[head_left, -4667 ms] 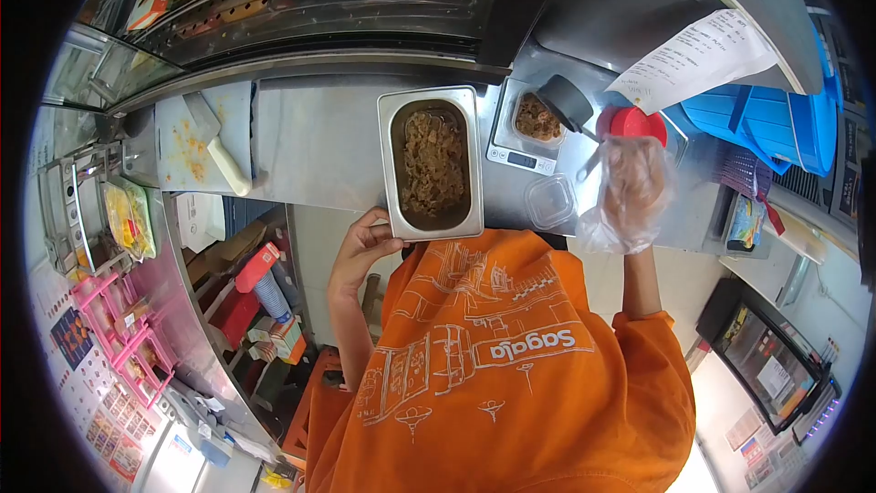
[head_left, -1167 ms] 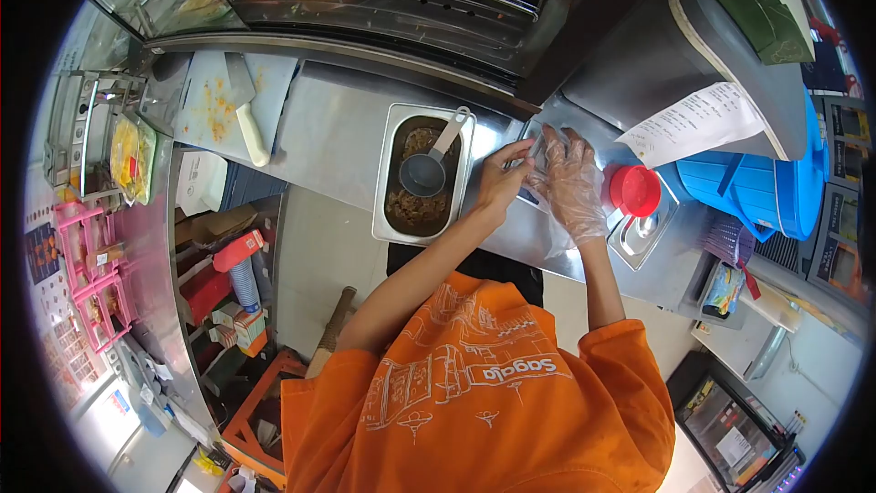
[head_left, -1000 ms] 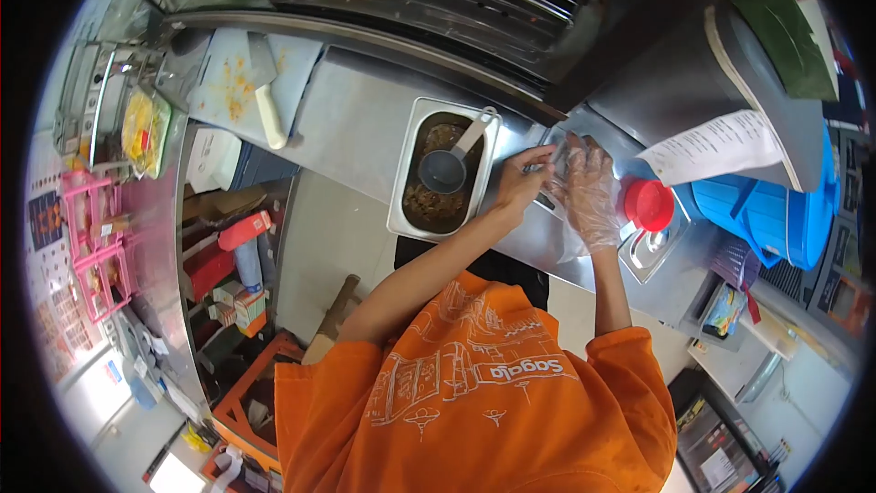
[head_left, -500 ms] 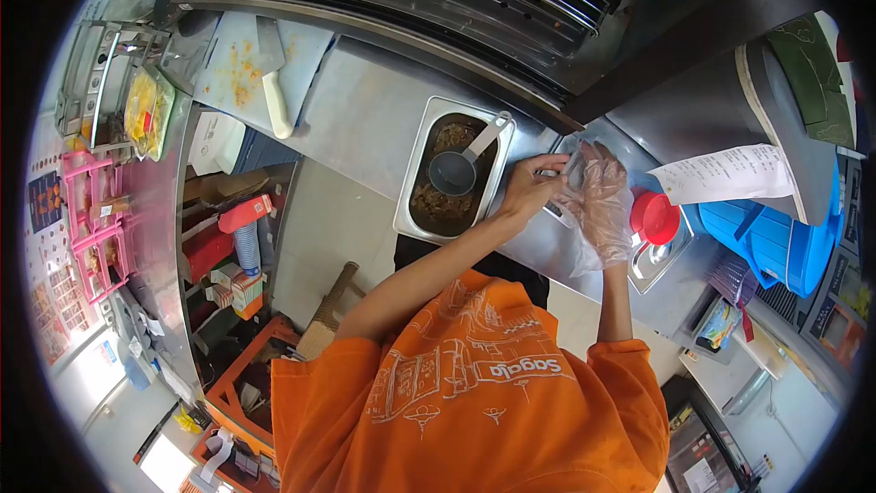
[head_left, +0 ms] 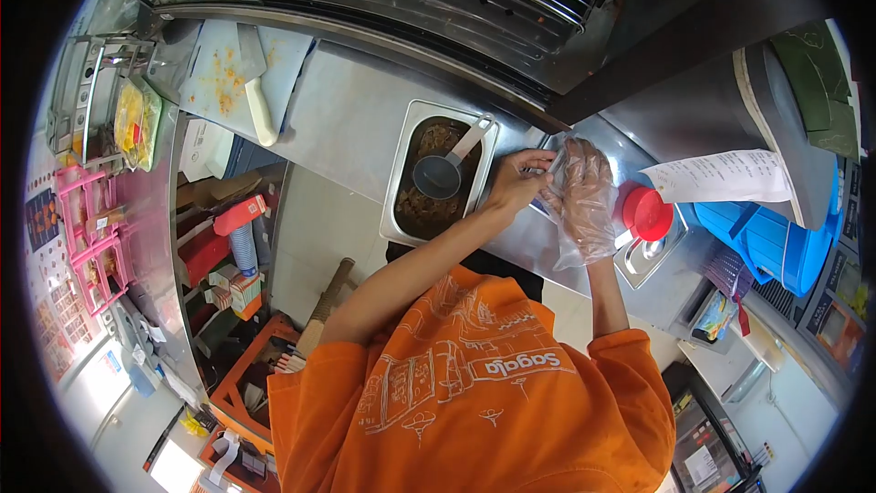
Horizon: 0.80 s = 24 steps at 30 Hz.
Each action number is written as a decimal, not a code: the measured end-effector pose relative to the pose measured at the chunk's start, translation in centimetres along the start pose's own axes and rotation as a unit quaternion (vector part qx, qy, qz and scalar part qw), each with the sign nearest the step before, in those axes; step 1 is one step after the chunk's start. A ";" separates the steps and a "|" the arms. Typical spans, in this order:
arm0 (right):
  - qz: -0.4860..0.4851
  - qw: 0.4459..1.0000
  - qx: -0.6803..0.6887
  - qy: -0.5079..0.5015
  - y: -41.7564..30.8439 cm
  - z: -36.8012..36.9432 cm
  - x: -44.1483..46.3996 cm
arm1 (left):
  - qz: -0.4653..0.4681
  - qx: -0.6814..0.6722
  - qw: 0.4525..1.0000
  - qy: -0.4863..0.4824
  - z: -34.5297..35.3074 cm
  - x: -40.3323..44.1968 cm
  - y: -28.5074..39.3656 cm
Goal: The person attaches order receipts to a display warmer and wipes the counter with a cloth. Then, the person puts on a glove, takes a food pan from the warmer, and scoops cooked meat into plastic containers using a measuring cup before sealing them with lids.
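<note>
My right hand (head_left: 589, 196) is inside a loose clear plastic glove that flares around the wrist. Its fingers stretch away from me over the steel counter, slightly bent. My bare left hand (head_left: 520, 181) is beside it, thumb and fingers pinching clear plastic (head_left: 553, 173) at the edge of the gloved hand. Whether that plastic belongs to the glove or is a separate piece, I cannot tell. Left of my hands stands a steel pan (head_left: 394, 210) of dark brown food, with a grey-cupped ladle (head_left: 438, 177) resting in it. A red round container (head_left: 650, 215) is just right of the glove.
A knife (head_left: 260, 110) lies on a stained white cutting board (head_left: 205, 82) at the far left. A paper slip (head_left: 721, 178) hangs at right near blue plastic bins (head_left: 766, 242). A metal lid (head_left: 646, 265) sits beside the red container. A dark-framed display case (head_left: 411, 9) borders the counter's far side.
The whole view has shifted slightly left. My left fingers still pinch the plastic against the right hand, and both hands stay close together over the counter.
</note>
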State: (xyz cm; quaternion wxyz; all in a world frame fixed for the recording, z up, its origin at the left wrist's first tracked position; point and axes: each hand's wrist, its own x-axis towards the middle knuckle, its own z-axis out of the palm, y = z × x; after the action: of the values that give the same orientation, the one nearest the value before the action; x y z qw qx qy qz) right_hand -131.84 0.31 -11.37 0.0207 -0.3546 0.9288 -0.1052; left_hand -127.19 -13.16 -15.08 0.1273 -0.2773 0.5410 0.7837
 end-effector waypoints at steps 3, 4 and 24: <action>0.001 1.000 0.016 -0.005 -0.3 -0.3 0.2 | -0.014 -0.020 1.000 -0.002 0.0 -0.1 0.0; -0.005 1.000 0.016 0.002 -0.2 -0.4 0.1 | -0.017 -0.024 1.000 -0.004 0.1 -0.3 0.2; -0.081 0.995 -0.049 0.018 -10.9 -12.9 -0.9 | 0.147 -0.031 0.984 -0.091 0.8 -9.9 5.3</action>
State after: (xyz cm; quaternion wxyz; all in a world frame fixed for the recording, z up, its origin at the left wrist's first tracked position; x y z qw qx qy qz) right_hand -125.48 -4.70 3.48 -0.0221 -0.4275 0.9012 -0.0671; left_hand -122.03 -13.43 -5.03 0.0515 -0.1259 0.5376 0.8322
